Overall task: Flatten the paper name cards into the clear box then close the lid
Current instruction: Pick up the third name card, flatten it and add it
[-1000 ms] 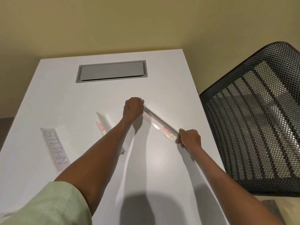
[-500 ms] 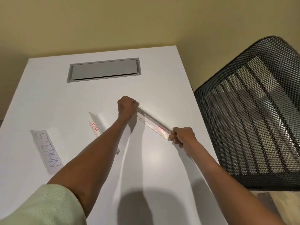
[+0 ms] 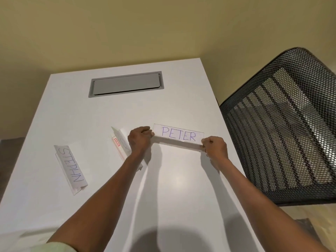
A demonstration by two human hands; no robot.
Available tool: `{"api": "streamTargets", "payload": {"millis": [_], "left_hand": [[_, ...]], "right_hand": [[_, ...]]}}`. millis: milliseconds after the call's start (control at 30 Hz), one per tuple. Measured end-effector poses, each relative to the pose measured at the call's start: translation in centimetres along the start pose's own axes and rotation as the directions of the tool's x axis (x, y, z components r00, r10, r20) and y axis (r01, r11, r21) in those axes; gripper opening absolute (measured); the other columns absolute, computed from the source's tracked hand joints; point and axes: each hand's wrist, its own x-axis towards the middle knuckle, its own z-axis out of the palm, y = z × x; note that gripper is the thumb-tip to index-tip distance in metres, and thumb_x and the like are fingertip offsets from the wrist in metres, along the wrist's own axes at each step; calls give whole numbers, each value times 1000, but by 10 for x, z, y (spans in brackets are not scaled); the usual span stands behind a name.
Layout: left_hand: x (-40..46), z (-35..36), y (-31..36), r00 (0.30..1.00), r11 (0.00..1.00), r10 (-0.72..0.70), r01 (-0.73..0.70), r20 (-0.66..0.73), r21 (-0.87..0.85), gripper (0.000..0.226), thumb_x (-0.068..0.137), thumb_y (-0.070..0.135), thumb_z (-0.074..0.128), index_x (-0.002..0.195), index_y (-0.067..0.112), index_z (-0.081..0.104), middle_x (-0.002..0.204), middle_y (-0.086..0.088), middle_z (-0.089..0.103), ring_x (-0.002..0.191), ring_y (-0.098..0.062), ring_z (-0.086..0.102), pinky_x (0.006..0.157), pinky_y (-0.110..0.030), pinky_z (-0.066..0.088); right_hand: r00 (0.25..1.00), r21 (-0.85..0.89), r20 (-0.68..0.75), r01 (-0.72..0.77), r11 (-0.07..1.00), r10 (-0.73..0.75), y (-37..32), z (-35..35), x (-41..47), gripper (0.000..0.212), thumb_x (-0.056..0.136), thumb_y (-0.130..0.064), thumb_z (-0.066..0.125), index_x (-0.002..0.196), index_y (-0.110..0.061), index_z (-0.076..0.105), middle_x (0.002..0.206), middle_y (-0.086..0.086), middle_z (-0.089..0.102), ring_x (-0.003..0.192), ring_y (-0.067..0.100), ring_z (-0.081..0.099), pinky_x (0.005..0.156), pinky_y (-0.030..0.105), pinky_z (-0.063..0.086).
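Observation:
A clear name card holder with a paper reading PETER (image 3: 179, 136) is held above the white table (image 3: 181, 188), its lettered face turned toward me. My left hand (image 3: 139, 140) grips its left end and my right hand (image 3: 214, 147) pinches its right end. A second clear holder with a red label (image 3: 121, 142) lies on the table just left of my left wrist, partly hidden by my forearm. A third holder reading STEPHN (image 3: 70, 168) lies further left. No clear box is in view.
A grey cable hatch (image 3: 125, 84) is set into the table's far part. A black mesh chair (image 3: 283, 128) stands close against the table's right edge. A beige wall rises behind the table.
Both hands have turned the PETER holder from edge-on and diagonal to nearly level, so its lettered face now shows. The camera view also shifted, moving the table rightward in frame.

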Motion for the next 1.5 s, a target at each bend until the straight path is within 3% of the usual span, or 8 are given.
{"api": "streamTargets", "payload": {"millis": [233,633,933,1100,1200,1300,1333,1500], "left_hand": [[-37,1,-11,999,999,8,-7,-33,32,23,79,-7,56,86,9,71,69,-6,71,52,10,62,48,-1,40],[-48,8,-32,999,974,41,-34,-27,226,19,74,3,62,79,20,69,62,10,67,62,-2,65,61,-21,51],[-47,10,-46,987,926,160,-161,29,342,14,72,8,46,61,16,42,56,8,43,55,-11,32,44,-20,26],[-43,9,-54,975,885,216,-216,46,412,9,67,7,41,59,9,39,55,8,37,56,-12,26,49,-26,25],[-46,5,-51,978,900,208,-195,11,391,16,70,7,40,62,19,34,59,10,40,60,-15,28,53,-27,30],[-49,1,-41,983,925,180,-159,-29,346,7,77,3,46,81,4,52,71,8,59,65,-21,49,62,-28,45],[-50,-1,-36,981,928,187,-161,-47,337,29,78,3,49,91,23,66,79,7,64,72,-19,55,66,-27,47],[-43,-12,-36,791,647,592,-582,155,492,42,72,-4,68,111,8,63,102,-6,68,89,-30,57,72,-29,45]], "right_hand": [[978,-222,-55,185,957,-202,18,-4,-9,19,89,-16,58,73,-8,64,67,2,64,66,23,55,55,30,39],[929,-378,-66,314,871,-364,38,1,-10,49,85,-10,59,54,-31,28,70,-2,46,58,13,38,46,21,19],[935,-423,-34,306,853,-352,47,3,-5,50,84,-12,64,53,-29,29,69,-2,39,51,9,33,43,22,18],[953,-413,-11,273,869,-304,49,3,-4,13,87,-13,61,74,-15,63,90,2,51,74,19,53,57,28,41],[938,-446,-11,305,842,-346,49,2,-5,24,86,-10,54,67,-24,48,88,1,44,68,17,46,48,24,33],[943,-374,-82,271,887,-322,48,0,-10,20,91,-10,51,108,-19,58,110,-4,51,77,5,53,61,22,42],[936,-369,-99,282,886,-339,47,-2,-12,28,91,-9,51,118,-18,56,115,-5,52,82,4,53,67,24,44],[835,-568,81,487,663,-544,31,-10,-9,40,88,-12,60,127,-15,53,123,7,53,110,29,48,86,44,47]]}}
